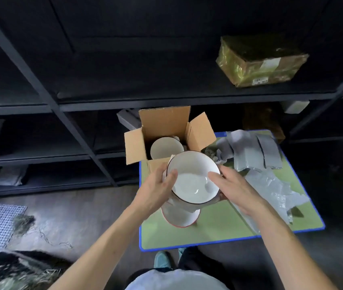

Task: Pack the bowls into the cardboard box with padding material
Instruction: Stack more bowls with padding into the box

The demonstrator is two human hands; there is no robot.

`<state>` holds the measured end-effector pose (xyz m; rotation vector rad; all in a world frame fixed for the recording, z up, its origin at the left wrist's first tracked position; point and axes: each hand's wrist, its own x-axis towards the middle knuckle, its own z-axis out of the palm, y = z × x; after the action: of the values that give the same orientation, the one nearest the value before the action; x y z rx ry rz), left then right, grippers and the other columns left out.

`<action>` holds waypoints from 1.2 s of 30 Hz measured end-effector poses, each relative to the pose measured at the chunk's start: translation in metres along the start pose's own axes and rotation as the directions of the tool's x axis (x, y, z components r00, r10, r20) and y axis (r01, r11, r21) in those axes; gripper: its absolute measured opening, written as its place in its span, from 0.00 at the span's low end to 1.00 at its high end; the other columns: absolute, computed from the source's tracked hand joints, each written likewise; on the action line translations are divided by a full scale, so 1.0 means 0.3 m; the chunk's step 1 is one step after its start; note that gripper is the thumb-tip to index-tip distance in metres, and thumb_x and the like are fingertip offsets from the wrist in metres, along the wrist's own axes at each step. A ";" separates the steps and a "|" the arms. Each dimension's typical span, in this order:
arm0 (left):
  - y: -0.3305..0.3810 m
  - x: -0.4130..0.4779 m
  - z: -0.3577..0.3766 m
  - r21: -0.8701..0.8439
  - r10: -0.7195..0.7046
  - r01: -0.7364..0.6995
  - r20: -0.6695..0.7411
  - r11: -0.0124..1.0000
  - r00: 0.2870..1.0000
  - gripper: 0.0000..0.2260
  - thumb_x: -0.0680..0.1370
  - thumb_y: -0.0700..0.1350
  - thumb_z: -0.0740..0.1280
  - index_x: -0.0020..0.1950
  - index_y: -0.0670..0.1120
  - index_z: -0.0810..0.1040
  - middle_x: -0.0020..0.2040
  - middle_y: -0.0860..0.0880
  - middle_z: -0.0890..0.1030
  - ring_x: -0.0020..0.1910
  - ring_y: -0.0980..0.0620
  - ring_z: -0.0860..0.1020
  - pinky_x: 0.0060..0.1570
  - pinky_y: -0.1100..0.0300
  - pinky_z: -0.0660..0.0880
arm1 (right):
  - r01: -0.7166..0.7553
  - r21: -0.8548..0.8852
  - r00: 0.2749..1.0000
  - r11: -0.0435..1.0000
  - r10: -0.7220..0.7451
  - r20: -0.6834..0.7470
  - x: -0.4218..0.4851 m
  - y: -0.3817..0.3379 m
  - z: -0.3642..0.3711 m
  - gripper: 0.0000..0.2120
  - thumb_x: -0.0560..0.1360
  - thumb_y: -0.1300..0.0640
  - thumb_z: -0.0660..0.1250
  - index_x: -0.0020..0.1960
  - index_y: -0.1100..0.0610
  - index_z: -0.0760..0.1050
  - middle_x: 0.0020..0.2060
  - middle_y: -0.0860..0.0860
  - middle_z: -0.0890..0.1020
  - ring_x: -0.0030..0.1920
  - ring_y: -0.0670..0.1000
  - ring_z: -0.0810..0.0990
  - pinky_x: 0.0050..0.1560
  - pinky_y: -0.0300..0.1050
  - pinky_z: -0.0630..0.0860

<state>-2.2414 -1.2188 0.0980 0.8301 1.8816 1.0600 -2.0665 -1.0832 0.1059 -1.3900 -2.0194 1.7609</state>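
Both hands, left hand [158, 185] and right hand [235, 185], hold a white bowl [193, 181] by its rim, fingers grasping it, just above the green tabletop [218, 229]. Another bowl [166, 147] sits inside the open cardboard box [164, 124]; grey padding sheets [256, 147], possibly foam, lie beside it.

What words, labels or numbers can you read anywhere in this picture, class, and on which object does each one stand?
No text can be read.
Wrapped parcel on the shelf: a white label and a smaller printed sticker, both too blurred to read.
Cardboard box: no print visible.
Bowl held by the left hand and right hand: plain, no lettering.
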 end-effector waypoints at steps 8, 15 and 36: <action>0.075 0.126 -0.117 0.109 -0.051 0.074 -0.199 0.991 0.979 0.09 0.82 0.58 0.56 0.58 0.60 0.73 0.44 0.61 0.77 0.47 0.57 0.76 0.41 0.58 0.71 | 0.088 -0.295 0.994 0.951 -0.103 -0.035 0.199 -0.162 0.037 0.16 0.75 0.46 0.61 0.47 0.59 0.75 0.37 0.58 0.81 0.35 0.57 0.84 0.34 0.54 0.82; 0.145 0.347 -0.196 0.173 -0.078 0.123 -0.246 0.977 0.966 0.11 0.80 0.44 0.56 0.56 0.43 0.76 0.50 0.44 0.79 0.49 0.43 0.78 0.45 0.51 0.78 | 0.161 -0.347 0.987 0.924 -0.152 0.053 0.401 -0.299 0.018 0.11 0.82 0.57 0.57 0.56 0.56 0.77 0.47 0.52 0.82 0.37 0.48 0.84 0.36 0.44 0.83; 0.090 0.572 -0.041 0.462 -0.420 0.511 -0.291 0.725 0.859 0.25 0.82 0.44 0.58 0.77 0.39 0.55 0.68 0.37 0.72 0.66 0.38 0.73 0.60 0.48 0.70 | -0.053 -0.772 0.991 0.633 0.129 0.037 0.616 -0.213 0.173 0.29 0.80 0.63 0.58 0.76 0.69 0.50 0.56 0.63 0.79 0.50 0.60 0.80 0.28 0.46 0.60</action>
<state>-2.3271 -1.0697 0.0704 0.5007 2.4085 0.2912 -2.2385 -0.9873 0.0591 -1.6221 -2.9995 0.9580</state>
